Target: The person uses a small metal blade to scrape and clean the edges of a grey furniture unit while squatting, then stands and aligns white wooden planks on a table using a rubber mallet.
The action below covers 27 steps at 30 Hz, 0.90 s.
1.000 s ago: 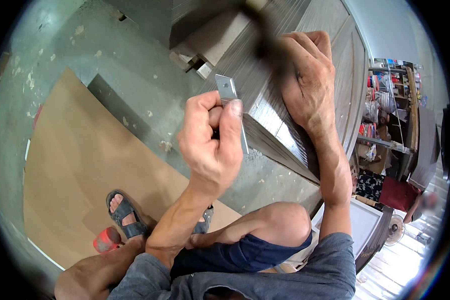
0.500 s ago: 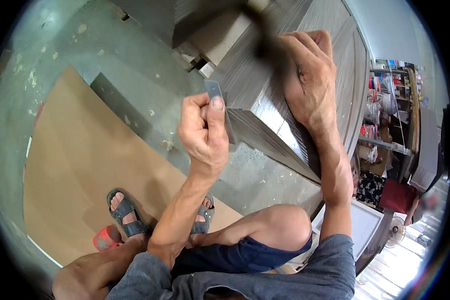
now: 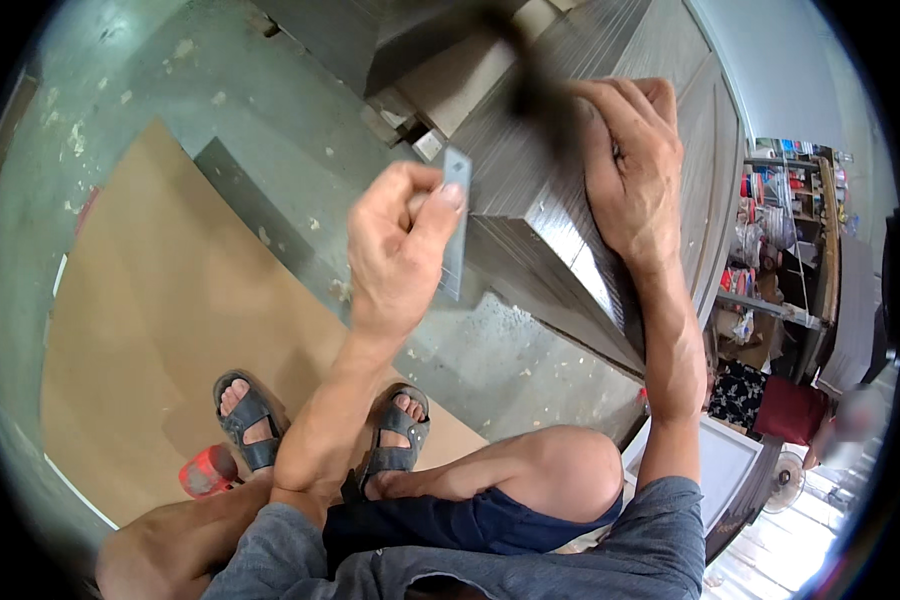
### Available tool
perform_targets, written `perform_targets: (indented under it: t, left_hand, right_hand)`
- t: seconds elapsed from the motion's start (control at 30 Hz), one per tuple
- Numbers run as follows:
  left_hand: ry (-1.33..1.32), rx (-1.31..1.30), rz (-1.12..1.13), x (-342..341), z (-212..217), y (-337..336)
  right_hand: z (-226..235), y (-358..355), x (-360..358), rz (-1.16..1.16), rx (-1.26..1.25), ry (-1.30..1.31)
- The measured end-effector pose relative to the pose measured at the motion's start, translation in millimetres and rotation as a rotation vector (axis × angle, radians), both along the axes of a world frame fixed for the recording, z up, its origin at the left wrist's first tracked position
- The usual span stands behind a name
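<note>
My left hand (image 3: pixel 400 240) is closed, its thumb and fingers pinching a thin grey metal blade (image 3: pixel 457 210) like that of a snap-off cutter. The blade has a small hole at its upper end and faint score lines lower down. It stands nearly upright just left of the corner of a stack of grey wood-grain boards (image 3: pixel 510 185). Over that stack, my right hand (image 3: pixel 635 170) is closed with its fingers curled. A dark, blurred shape (image 3: pixel 540 95) hides its fingertips, so I cannot make out what they hold.
Beneath my sandalled feet lies a large brown sheet (image 3: pixel 170 330) on the greenish floor (image 3: pixel 290 160). A red object (image 3: pixel 208 470) is beside my left foot. Loaded shelves (image 3: pixel 770 220), a white framed panel (image 3: pixel 715 460), a fan (image 3: pixel 785 480) and another person (image 3: pixel 790 408) are at the right.
The blade in my left hand has turned more upright, with its flat side showing more. My right hand sits slightly lower and further right in the picture, still curled.
</note>
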<state>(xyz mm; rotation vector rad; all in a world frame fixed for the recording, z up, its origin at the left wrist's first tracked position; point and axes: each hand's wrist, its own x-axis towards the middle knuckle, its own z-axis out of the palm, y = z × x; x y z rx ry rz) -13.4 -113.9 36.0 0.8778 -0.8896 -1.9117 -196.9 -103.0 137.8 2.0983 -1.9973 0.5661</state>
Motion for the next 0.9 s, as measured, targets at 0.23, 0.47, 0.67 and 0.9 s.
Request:
perform_targets:
  t: [0.23,0.47,0.67,0.9]
  left_hand:
    - [-0.235,-0.161,-0.134,-3.0,-18.0,-8.7]
    - [-0.143,-0.249,0.043,-2.6,-20.9,-4.2]
    - [-0.286,-0.256,0.130,-15.0,-52.7,11.7]
    - [-0.194,-0.262,0.238,-13.6,-44.7,13.0]
  right_hand:
    - [4.2,-1.6,2.0,-0.026,0.043,0.027]
    - [-0.4,4.6,0.2,-0.058,0.086,0.036]
    - [3.4,-1.2,2.9,-0.039,0.071,0.050]
    - [-0.1,2.1,-4.4,-0.037,0.071,0.073]
